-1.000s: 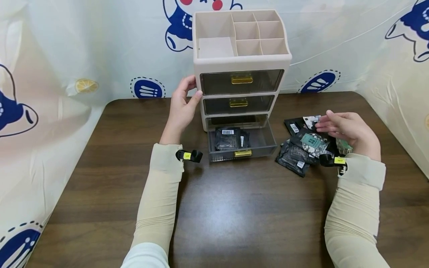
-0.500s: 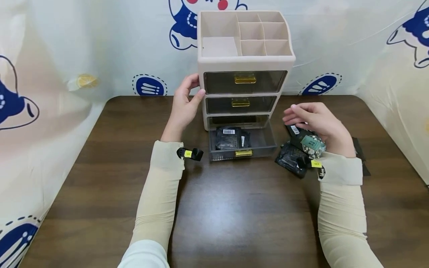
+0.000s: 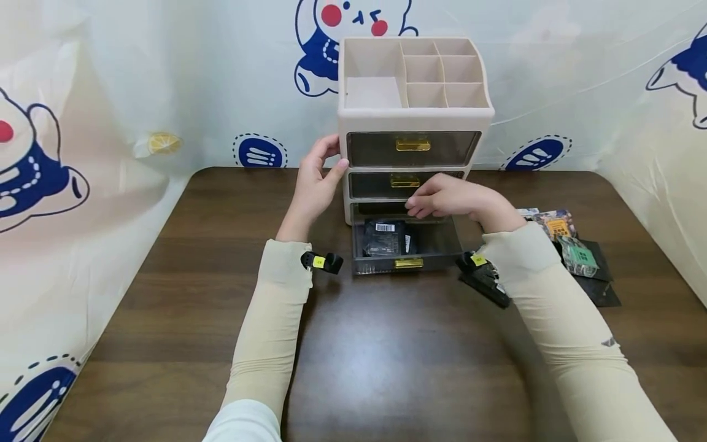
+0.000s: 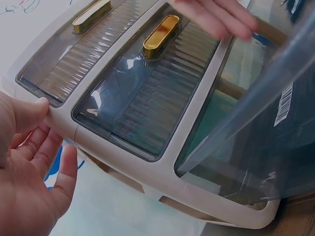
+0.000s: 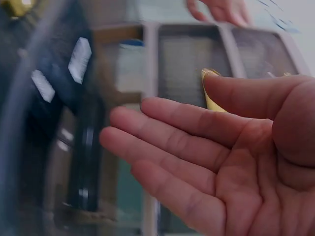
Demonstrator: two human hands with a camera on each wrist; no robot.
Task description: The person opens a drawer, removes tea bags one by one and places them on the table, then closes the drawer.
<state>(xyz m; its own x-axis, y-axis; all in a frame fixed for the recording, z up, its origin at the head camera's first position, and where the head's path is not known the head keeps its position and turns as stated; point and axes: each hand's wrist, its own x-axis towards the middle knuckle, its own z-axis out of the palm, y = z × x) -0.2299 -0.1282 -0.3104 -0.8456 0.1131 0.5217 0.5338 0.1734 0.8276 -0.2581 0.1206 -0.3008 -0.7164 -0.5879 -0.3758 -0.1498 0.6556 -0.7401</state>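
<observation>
A cream desktop drawer organizer [image 3: 415, 118] stands at the back of the table, its bottom drawer [image 3: 433, 263] pulled out. Black packets [image 3: 383, 240] with white barcodes lie in that drawer's left part. My left hand [image 3: 317, 190] holds the organizer's left edge, thumb at the front frame and fingers against the side, as the left wrist view shows. Over the bottom drawer hovers my right hand [image 3: 458, 197]. In the right wrist view its palm and extended fingers [image 5: 167, 118] show with nothing in them.
Several flat packets [image 3: 580, 258] with coloured labels lie right of my right forearm. Another black packet [image 3: 486, 290] lies partly under the right wrist camera. The upper drawer [image 3: 375, 149] and the middle one [image 3: 370, 185] are closed. A patterned curtain [image 3: 221, 80] hangs behind the table.
My right hand has moved left from above the packet pile to over the bottom drawer. Packets at the far right are uncovered. My left hand keeps its place on the organizer.
</observation>
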